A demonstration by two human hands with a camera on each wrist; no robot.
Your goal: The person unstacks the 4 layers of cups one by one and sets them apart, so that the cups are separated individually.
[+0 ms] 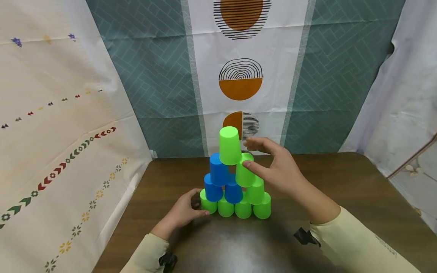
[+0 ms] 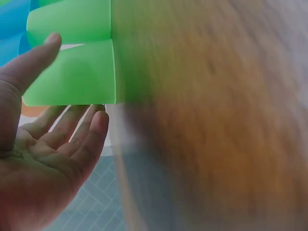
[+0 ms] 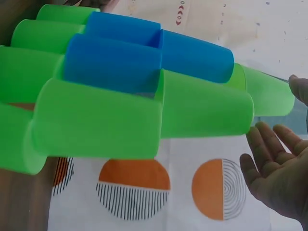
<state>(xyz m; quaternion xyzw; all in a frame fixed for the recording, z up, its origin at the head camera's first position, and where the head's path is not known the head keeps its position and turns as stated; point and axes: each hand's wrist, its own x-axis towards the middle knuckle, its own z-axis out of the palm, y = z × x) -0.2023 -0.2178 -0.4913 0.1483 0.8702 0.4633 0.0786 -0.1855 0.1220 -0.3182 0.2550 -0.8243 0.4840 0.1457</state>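
A pyramid of upside-down plastic cups stands on the brown table. Several green cups form its base, with a leftmost base cup (image 1: 208, 203) at its end. Above them sit two blue cups and a green cup (image 1: 255, 191), then a blue cup (image 1: 218, 170) beside a green cup (image 1: 244, 174). One green top cup (image 1: 230, 146) crowns the stack. My left hand (image 1: 182, 212) is spread around the leftmost base cup, its thumb in front and its fingers behind. To the right of the top cup, my right hand (image 1: 278, 163) is held up with fingers and thumb apart, gripping nothing.
A patterned cloth (image 1: 240, 49) hangs behind the table (image 1: 324, 182). On the left is a cream cloth (image 1: 58, 113) with printed motifs, and a pale cloth (image 1: 409, 113) hangs on the right. The pyramid rises close to both hands.
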